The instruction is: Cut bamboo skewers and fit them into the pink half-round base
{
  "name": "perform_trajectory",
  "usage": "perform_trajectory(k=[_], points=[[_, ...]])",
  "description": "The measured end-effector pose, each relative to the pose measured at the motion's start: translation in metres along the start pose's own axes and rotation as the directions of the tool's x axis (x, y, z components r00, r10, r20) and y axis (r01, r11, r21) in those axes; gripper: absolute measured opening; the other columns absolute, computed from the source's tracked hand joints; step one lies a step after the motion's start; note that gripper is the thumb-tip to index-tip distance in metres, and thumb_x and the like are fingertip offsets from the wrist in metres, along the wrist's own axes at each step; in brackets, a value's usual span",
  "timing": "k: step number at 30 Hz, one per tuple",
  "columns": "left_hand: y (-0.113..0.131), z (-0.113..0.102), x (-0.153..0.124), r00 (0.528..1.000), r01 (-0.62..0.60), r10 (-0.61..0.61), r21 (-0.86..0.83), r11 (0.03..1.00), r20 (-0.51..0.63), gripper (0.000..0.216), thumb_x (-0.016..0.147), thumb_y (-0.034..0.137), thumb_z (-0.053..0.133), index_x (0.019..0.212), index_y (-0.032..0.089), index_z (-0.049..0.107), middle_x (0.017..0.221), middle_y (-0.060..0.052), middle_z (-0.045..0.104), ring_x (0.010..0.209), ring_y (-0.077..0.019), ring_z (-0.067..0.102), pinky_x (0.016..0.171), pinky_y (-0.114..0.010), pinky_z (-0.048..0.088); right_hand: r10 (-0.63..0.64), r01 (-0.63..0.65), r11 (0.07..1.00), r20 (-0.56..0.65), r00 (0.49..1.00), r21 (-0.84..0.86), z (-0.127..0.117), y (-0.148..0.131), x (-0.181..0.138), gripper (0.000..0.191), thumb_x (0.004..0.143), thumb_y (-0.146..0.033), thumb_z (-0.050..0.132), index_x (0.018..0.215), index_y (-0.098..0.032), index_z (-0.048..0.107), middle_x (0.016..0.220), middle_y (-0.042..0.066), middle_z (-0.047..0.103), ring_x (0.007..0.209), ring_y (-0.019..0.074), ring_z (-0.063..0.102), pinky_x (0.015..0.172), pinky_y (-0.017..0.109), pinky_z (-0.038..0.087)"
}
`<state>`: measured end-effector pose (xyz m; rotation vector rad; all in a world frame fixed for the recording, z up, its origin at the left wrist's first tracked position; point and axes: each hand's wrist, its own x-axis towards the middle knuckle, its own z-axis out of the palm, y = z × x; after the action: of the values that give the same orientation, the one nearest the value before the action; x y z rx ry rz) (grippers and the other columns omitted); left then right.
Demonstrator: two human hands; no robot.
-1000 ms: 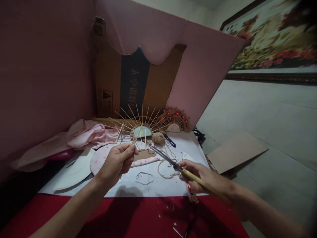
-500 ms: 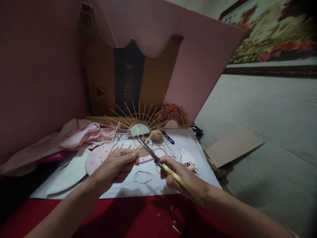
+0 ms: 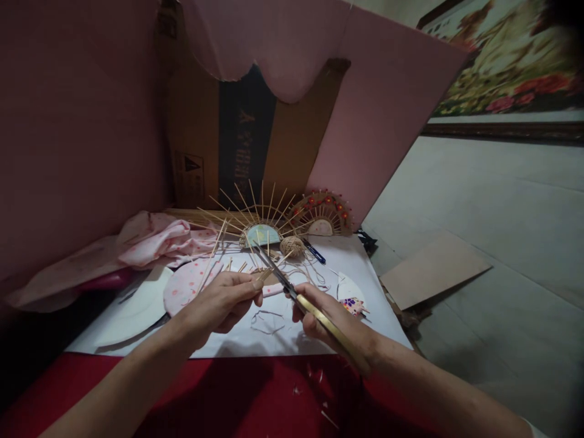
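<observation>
My left hand (image 3: 230, 301) pinches a small bunch of thin bamboo sticks (image 3: 264, 275) between thumb and fingers. In my right hand (image 3: 319, 310) is a pair of scissors (image 3: 329, 325) with a gold-coloured handle. Its dark blades point up and to the left, across the far ends of the sticks. Whether the blades are cutting into the sticks cannot be made out. Just beyond stands a half-round fan frame (image 3: 263, 236) with a pale green centre and sticks radiating from it. A ball of twine (image 3: 291, 246) lies beside it.
A finished-looking fan with red beads (image 3: 322, 213) leans at the back. Pink dotted cloth (image 3: 168, 240), a white plate-like piece (image 3: 137, 313), a dotted round piece (image 3: 182, 286) and a blue cutter (image 3: 314, 251) lie on white paper. Scraps lie on the red cloth (image 3: 219, 395).
The whole view has shifted a little, so the table things appear slightly farther right. Fewer stick ends show past the scissor blades. Both hands keep their holds.
</observation>
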<state>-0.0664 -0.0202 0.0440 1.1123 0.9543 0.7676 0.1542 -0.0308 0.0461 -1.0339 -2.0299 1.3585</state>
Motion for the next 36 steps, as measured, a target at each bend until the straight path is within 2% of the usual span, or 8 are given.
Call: perform_trajectory(k=[10,17,26,31,36], points=[[0.000,-0.002,0.001,1.000,0.009,-0.008,0.028,1.000,-0.006,0.032,0.080,0.043,0.055,0.063,0.017,0.055,0.041,0.011,0.018,0.036,-0.0035,0.006,0.033,-0.018,0.004,0.008,-0.008,1.000,0.015,1.000,-0.014,0.001,0.001,0.001,0.055,0.075,-0.070,0.049,0.101,-0.022,0.044,0.077,0.000,0.049,0.062,0.0129,0.040,0.055,0.026,0.033],[0.000,-0.003,0.001,1.000,0.004,-0.004,0.032,0.999,-0.001,0.034,0.078,0.047,0.057,0.061,0.017,0.056,0.040,0.010,0.019,0.034,-0.0035,0.007,0.033,-0.019,0.003,-0.007,0.008,0.999,0.022,1.000,-0.041,0.004,0.002,0.003,0.057,0.078,-0.070,0.044,0.107,-0.022,0.043,0.083,0.002,0.050,0.066,0.0143,0.042,0.059,0.027,0.036],[-0.003,-0.010,0.003,0.997,-0.032,0.022,0.138,0.990,0.072,0.036,0.079,0.048,0.055,0.062,0.017,0.061,0.035,0.009,0.025,0.031,-0.0040,0.011,0.031,-0.019,0.006,-0.067,0.066,0.995,-0.015,0.998,-0.079,0.010,0.010,0.006,0.056,0.078,-0.069,0.046,0.101,-0.017,0.050,0.081,0.002,0.051,0.068,0.0136,0.043,0.061,0.026,0.036],[-0.001,-0.009,0.002,0.999,-0.022,0.018,0.141,0.990,0.031,0.035,0.076,0.047,0.059,0.059,0.016,0.061,0.034,0.008,0.026,0.031,-0.0038,0.012,0.030,-0.019,0.006,-0.057,0.053,0.995,-0.053,0.997,-0.088,0.016,0.011,0.006,0.048,0.078,-0.062,0.054,0.098,-0.017,0.052,0.069,-0.003,0.045,0.060,0.0110,0.036,0.054,0.023,0.032],[0.000,-0.013,0.003,0.999,-0.022,0.026,0.178,0.984,-0.023,0.036,0.075,0.046,0.060,0.057,0.015,0.061,0.033,0.008,0.026,0.030,-0.0035,0.013,0.030,-0.018,0.006,0.003,-0.006,0.999,-0.077,0.997,-0.049,0.021,0.017,0.008,0.043,0.075,-0.058,0.061,0.090,-0.018,0.052,0.062,-0.004,0.048,0.056,0.0104,0.037,0.051,0.022,0.030]])
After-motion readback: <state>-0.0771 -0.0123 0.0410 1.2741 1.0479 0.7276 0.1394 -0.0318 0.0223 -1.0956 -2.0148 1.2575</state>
